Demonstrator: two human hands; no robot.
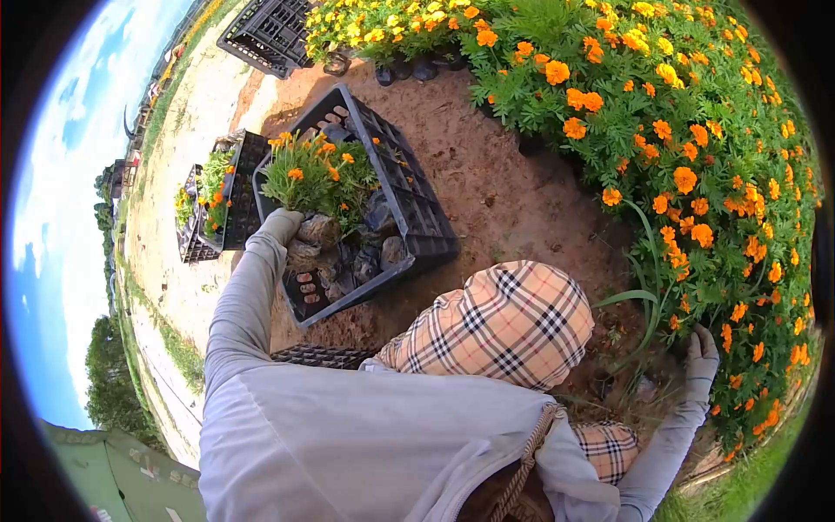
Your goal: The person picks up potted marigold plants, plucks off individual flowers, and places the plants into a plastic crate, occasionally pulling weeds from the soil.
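My left hand [283, 226], in a light glove, reaches into a black plastic crate [409, 187]. It is closed around the base of a marigold plant [300, 174] with orange blooms; the foliage hides part of the fingers. Dark soil-filled bags [374, 217] with root balls are packed around it in the crate. On the other side, my right hand [701, 352], also gloved, is at the lower edge of a dense bed of orange marigolds [683, 183]. Its fingers look apart, touching or close beside the leaves, with nothing seen in them.
A second crate of marigolds [243, 187] stands beyond the first. Another black crate [265, 35] sits at the top, near yellow marigolds [383, 26]. Bare reddish soil [513, 200] lies between the crate and the bed. My checked trouser knee [513, 322] is close to the crate.
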